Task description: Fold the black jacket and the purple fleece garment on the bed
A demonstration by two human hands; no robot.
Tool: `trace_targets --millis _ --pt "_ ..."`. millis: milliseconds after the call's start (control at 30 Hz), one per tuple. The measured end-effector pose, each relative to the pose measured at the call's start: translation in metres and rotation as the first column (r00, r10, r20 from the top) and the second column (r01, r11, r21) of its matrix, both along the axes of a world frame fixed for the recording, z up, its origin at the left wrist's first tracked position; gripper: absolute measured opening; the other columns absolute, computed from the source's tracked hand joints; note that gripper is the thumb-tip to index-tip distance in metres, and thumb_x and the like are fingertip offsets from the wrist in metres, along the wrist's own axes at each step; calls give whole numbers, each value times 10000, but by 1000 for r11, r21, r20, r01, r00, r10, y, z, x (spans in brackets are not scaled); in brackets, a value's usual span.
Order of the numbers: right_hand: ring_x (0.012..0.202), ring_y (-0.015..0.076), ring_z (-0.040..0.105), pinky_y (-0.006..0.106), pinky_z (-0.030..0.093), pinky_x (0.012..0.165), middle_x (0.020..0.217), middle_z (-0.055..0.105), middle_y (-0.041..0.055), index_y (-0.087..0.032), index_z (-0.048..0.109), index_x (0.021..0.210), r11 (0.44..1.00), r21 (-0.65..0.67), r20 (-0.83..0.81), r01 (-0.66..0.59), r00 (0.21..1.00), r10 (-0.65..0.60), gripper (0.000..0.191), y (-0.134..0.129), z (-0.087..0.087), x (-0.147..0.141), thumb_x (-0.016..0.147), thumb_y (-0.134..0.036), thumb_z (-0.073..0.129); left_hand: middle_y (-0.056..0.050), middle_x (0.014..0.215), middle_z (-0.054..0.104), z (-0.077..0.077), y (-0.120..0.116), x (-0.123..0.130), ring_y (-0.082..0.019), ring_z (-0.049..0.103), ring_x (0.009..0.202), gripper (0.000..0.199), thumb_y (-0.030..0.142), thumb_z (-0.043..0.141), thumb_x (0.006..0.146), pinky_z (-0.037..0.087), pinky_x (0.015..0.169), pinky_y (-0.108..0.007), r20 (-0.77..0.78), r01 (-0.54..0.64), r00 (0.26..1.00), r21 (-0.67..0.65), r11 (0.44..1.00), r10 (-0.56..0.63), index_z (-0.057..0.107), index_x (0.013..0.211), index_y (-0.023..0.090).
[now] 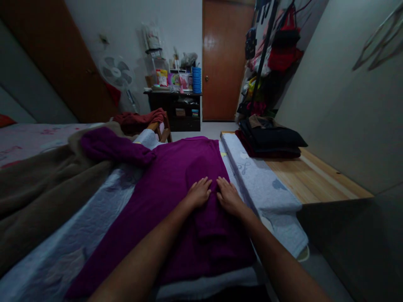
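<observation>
Two hands, the left hand (199, 192) and the right hand (229, 195), lie open, palms down, on a purple garment (163, 188) in the head camera's view. The garment spreads directly beneath them, reaching ahead of both and out to their left. One sleeve (209, 224) is folded inward beneath and between the hands; the other sleeve (118, 149) stretches ahead and to their left, onto a brown blanket (47, 197). To their right, folded dark clothes (273, 136) sit on a wooden board (317, 176).
</observation>
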State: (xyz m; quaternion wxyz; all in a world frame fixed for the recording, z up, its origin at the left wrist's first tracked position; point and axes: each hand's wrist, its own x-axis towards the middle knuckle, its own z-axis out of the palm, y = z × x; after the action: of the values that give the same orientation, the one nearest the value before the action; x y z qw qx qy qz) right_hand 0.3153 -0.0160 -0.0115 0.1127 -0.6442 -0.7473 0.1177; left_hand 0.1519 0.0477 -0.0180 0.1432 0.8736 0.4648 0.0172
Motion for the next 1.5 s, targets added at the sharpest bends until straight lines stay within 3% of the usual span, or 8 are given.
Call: trace_targets --millis 133,267,467,833,1067,1233,1333,1500 --pt "1443 213 226 401 173 1175 1553 290 112 -105 346 1474 997 66 19 -31 999 30 574 -13 -14 -17 920 -256 335 -67 1564 296 -4 -52 -16 -217 240 1444 575 305 327 929 221 1163 -426 -48 -25 998 48 999 28 304 1491 183" --pt "1447 232 211 414 155 1175 1554 287 110 -109 357 1471 997 76 74 -12 997 7 577 -16 -22 -20 955 -366 337 -83 1573 272 -14 -76 -19 -268 199 1453 581 339 367 925 177 1172 -449 -55 -81 994 178 981 92 326 1485 192" --pt "1454 265 178 424 128 1173 1564 248 135 -83 344 1474 993 95 128 75 988 -87 666 -18 -20 -13 953 -497 350 -136 1567 266 -26 -76 -16 -316 192 1450 598 349 424 916 193 1155 -485 -32 -123 990 238 963 135 322 1487 201" --pt "1458 269 159 428 161 1174 1575 218 112 -106 291 1500 996 -37 85 -83 993 86 746 -66 -18 -7 923 -572 365 -140 1563 272 -28 -77 -15 -326 193 1447 603 344 444 913 185 1159 -490 16 -148 989 221 964 148 330 1484 187" --pt "1458 259 165 432 184 1172 1569 238 111 -114 318 1490 997 1 71 -83 994 83 672 -98 -18 -7 950 -512 359 -147 1570 252 -19 -74 -17 -309 163 1459 596 333 440 913 160 1169 -463 42 -150 988 137 979 145 335 1480 182" --pt "1453 251 187 447 200 1170 1562 264 107 -125 330 1484 995 48 45 -84 996 82 637 -113 -23 -5 961 -488 356 -138 1576 239 -16 -87 -22 -314 145 1462 622 488 407 931 209 1147 -487 75 -123 990 -10 992 123 321 1482 212" --pt "1432 267 251 444 233 1157 1541 312 127 -106 363 1463 993 64 31 -96 995 95 625 -115 -18 -3 948 -458 406 -152 1571 245 -21 -109 -22 -323 156 1459 636 524 405 929 225 1140 -497 104 -89 991 53 995 83 330 1477 211" --pt "1206 227 548 354 391 1042 1277 615 144 -114 591 1246 995 97 -23 -38 999 40 393 -98 -1 -11 948 -255 375 -154 1562 266 -26 -136 -19 -312 190 1452 567 416 403 950 236 1145 -481 99 -112 991 215 970 92 350 1468 192"
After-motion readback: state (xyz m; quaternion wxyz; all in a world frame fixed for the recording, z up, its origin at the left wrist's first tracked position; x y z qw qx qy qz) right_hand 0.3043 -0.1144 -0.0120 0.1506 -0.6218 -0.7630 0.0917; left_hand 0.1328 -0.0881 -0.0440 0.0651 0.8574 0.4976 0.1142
